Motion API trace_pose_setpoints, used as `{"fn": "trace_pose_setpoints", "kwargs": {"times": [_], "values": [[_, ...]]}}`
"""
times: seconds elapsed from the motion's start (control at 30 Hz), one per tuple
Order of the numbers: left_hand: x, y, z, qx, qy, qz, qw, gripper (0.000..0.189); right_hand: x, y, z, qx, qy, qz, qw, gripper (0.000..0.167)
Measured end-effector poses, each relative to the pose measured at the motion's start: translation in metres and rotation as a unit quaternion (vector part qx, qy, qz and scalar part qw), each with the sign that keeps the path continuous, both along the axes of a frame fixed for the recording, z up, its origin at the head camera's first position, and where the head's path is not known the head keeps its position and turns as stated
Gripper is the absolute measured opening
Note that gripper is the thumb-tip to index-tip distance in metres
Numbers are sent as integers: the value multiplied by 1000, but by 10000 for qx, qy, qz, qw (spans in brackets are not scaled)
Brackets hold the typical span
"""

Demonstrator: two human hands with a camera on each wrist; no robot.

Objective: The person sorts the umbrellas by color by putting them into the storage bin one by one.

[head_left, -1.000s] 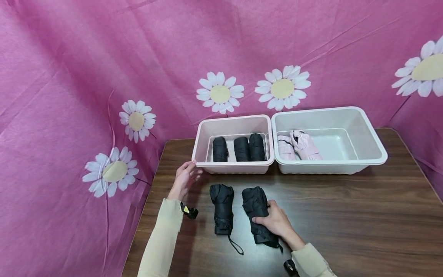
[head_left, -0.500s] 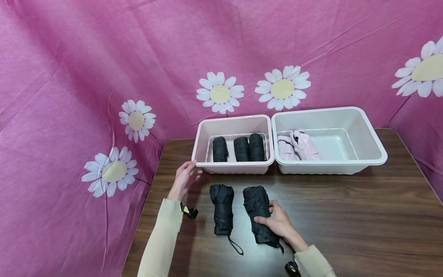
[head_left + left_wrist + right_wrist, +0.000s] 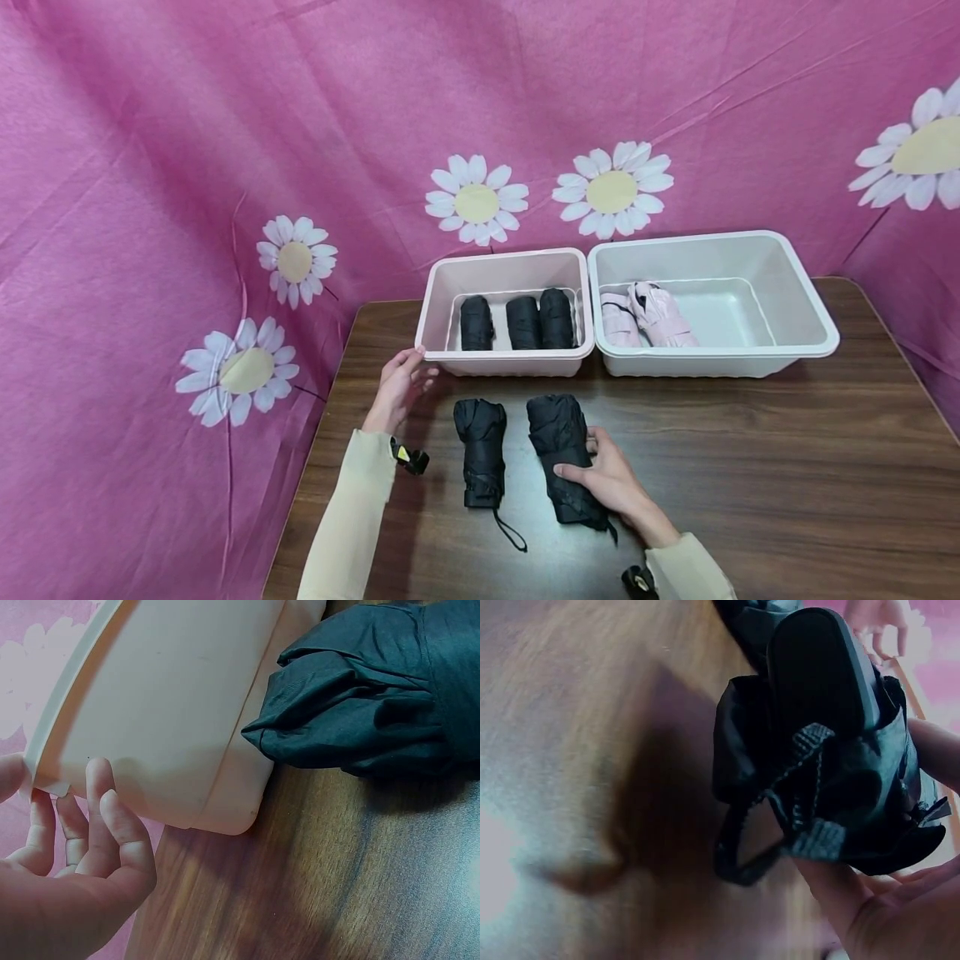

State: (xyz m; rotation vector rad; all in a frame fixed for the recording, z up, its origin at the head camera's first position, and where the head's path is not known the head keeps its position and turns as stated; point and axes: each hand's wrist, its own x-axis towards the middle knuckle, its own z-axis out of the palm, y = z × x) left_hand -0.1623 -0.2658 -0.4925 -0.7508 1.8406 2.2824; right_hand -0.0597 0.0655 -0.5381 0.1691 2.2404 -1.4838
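My right hand (image 3: 611, 482) grips a folded black umbrella (image 3: 557, 433), thumb across its top and fingers round the far side. In the right wrist view the umbrella's flat handle end (image 3: 814, 671) and its wrist strap (image 3: 739, 859) face the camera, with a shadow on the table beside them. My left hand (image 3: 399, 390) pinches the front left corner of a pale pink bin (image 3: 510, 367) by its rim, thumb above and fingertips below, as the left wrist view shows. Another folded black umbrella (image 3: 483, 454) lies between the hands, its strap loop toward me.
Inside the pink bin lie several black umbrellas (image 3: 522, 323). A white bin (image 3: 712, 363) stands right beside it and holds folded pink umbrellas (image 3: 663, 317) at its left end. Both bins stand along the back of the wooden table (image 3: 750, 467), before a pink flowered cloth (image 3: 375, 125).
My right hand has shifted slightly to the right with the black umbrella, whose far end has turned and risen a little. My left hand stays on the pink bin's rim.
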Motion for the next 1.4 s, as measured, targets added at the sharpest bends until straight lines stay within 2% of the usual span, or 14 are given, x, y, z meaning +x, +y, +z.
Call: {"fn": "trace_pose_setpoints", "kwargs": {"times": [0.23, 0.43, 0.67, 0.83, 1.13, 1.4], "values": [[0, 0, 1, -71, -15, -50, 10000, 13, 1, 4, 17, -435, 26, -102, 9990, 80], [1, 0, 1, -46, -3, -73, 10000, 12, 1, 8, 29, -491, 343, 8, 9982, 76], [0, 0, 0, -88, -46, -142, 9998, 17, 0, 12, 41, -841, 576, 40, 9948, 70], [0, 1, 1, -107, -24, -84, 9999, 13, 2, 14, 50, -999, 890, 17, 9910, 64], [0, 1, 0, -127, -18, -66, 9999, 12, 1, 22, 70, -1682, 619, -2, 9838, 65], [1, 1, 1, -132, 15, -129, 9998, 15, 0, 31, 83, -1703, 1020, 54, 9801, 61]]}}
